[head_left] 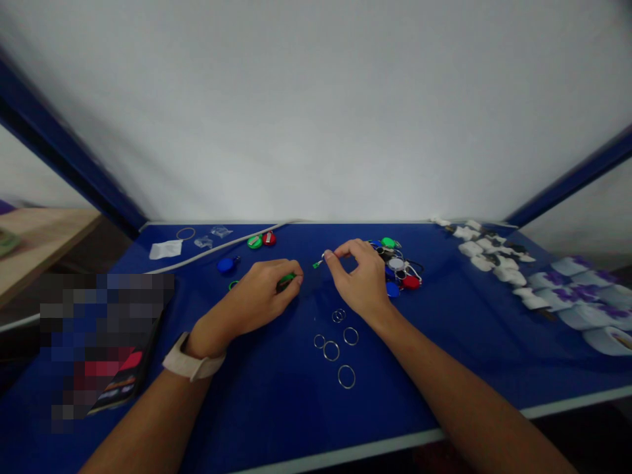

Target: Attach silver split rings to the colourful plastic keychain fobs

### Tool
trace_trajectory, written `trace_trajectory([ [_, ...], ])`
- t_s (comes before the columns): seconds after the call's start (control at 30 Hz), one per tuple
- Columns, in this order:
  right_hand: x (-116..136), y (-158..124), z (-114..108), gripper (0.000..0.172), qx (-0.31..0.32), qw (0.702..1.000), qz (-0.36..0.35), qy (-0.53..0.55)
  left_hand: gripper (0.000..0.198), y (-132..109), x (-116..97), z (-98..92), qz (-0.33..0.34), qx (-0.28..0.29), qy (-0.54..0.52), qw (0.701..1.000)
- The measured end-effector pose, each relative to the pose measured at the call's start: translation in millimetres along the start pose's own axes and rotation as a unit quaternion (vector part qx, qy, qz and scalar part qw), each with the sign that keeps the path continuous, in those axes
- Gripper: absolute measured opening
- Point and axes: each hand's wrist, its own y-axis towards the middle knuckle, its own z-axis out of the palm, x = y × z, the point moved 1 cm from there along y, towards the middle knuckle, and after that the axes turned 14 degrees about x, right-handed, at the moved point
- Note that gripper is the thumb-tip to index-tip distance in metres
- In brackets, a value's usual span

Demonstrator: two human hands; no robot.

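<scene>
My left hand [259, 296] rests on the blue table [444, 368], fingers closed round a green key tag [286, 282]. My right hand [358, 276] sits just to the right, thumb and forefinger pinched on a small green piece [317, 264] between the two hands. Several loose metal split rings [336, 342] lie on the table just below my right wrist. A pile of coloured key tags [397, 266] in green, blue, red and white lies behind my right hand.
A blue tag [226, 265], green and red tags [261, 239], a white cable [207, 253], a ring [185, 233] and small clear bags [212, 237] lie at the back left. White items [494, 253] and rolls [582, 296] fill the right side. A dark object [123, 382] lies at the left.
</scene>
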Motion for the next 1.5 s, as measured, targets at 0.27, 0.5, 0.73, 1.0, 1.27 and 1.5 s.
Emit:
trace_trajectory([
  [0.27, 5.1, -3.3, 5.6, 0.022, 0.031, 0.998, -0.045, 0.014, 0.017, 0.0, 2.2, 2.1, 0.010, -0.010, 0.011, 1.000],
  [0.5, 10.1, -6.0, 6.5, 0.021, 0.057, 0.997, -0.050, 0.008, 0.017, -0.3, 2.3, 2.1, 0.003, -0.007, 0.013, 1.000],
  [0.73, 7.8, -5.2, 5.8, 0.020, 0.055, 0.997, -0.053, 0.011, 0.018, -0.1, 2.2, 2.1, 0.000, -0.010, 0.012, 1.000],
  [1.0, 9.0, -6.3, 7.0, 0.021, 0.058, 0.996, -0.064, 0.005, 0.016, -1.0, -0.6, 2.0, -0.014, -0.018, 0.013, 1.000],
  [1.27, 6.4, -3.8, 5.0, 0.022, 0.060, 0.995, -0.026, 0.077, 0.020, -2.7, 1.6, 1.4, -0.041, -0.009, -0.014, 0.999],
  [1.5, 0.8, -4.7, 9.2, 0.028, 0.092, 0.964, 0.076, 0.240, 0.037, -6.0, 11.9, -14.5, -0.150, -0.166, -0.073, 0.972],
])
